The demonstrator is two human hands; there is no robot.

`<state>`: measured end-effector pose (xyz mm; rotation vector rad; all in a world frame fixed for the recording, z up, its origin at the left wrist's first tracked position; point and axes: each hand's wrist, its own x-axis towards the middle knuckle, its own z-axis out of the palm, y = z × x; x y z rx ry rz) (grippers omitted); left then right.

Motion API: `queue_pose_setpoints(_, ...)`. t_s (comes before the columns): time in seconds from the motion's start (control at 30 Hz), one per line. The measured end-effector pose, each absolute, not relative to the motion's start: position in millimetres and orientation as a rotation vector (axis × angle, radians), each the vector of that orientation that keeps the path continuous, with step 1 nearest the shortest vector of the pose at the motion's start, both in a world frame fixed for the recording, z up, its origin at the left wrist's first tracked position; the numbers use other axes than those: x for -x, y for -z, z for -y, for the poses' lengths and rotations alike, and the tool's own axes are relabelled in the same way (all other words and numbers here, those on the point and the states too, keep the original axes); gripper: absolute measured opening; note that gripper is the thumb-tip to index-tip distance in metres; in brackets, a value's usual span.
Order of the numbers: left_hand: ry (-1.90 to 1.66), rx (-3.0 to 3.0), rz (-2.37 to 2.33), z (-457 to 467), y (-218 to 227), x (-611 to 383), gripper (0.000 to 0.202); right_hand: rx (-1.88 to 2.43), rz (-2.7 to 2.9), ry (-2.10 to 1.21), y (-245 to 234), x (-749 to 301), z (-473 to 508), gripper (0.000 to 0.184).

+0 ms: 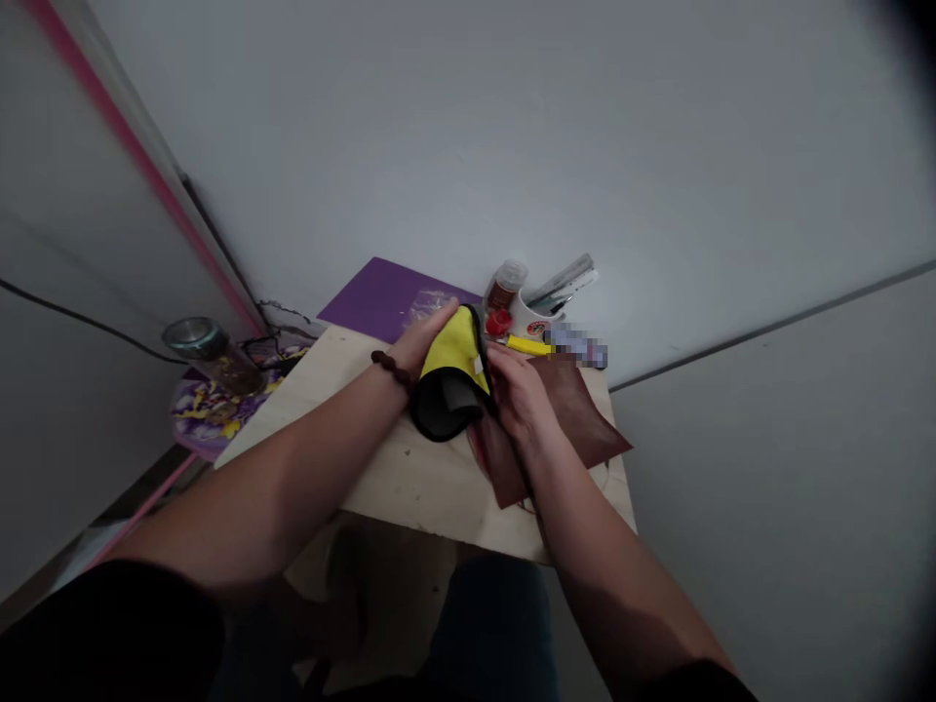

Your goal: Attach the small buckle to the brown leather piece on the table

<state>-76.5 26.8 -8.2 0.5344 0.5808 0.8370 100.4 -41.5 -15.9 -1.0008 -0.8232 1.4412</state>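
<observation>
A yellow cloth (448,353) with black edging and a dark grey underside is curled into a loose roll above the wooden table. On its left side, my left hand (424,339) grips the cloth, with part of the fingers hidden behind it. My right hand (521,392) holds the cloth's right edge near a small white tag, fingers bent against it. Beneath my right hand lies a brown leather-like sheet (577,409) with a curved edge.
Along the wall stand a jar with a red lid (504,288), a white mug (527,322) of pens and a yellow-handled tool (527,345). A purple sheet (372,292) lies at the back left of the table (409,487). A glass jar (212,356) stands on a patterned stool at left.
</observation>
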Motion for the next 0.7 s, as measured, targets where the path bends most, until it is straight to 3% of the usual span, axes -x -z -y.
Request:
queue_pose_setpoints(0.1, -0.887, -0.536, -0.703, -23, 3, 75, 0.055, 1.115, 0.945, -1.335, 20, -104, 42, 0.035)
queue_pose_setpoints(0.27, -0.849, -0.564, -0.754, -29, -6, 65, 0.048, 1.379, 1.355, -0.637, 12, -118, 37, 0.034)
queue_pose_setpoints(0.33, -0.825, -0.561, -0.739, -30, -13, 59, 0.048, 1.401, 1.501, -0.505, 3, -118, 35, 0.038)
queue_pose_setpoints(0.47, -0.771, -0.515, -0.718, -25, -22, 53, 0.054, 1.39, 1.509, -0.692, -12, -112, 33, 0.044)
queue_pose_setpoints(0.7, -0.89, -0.671, -0.774, -18, -10, 56, 0.039, 1.409, 1.521, -0.831, 2, -119, 36, 0.043)
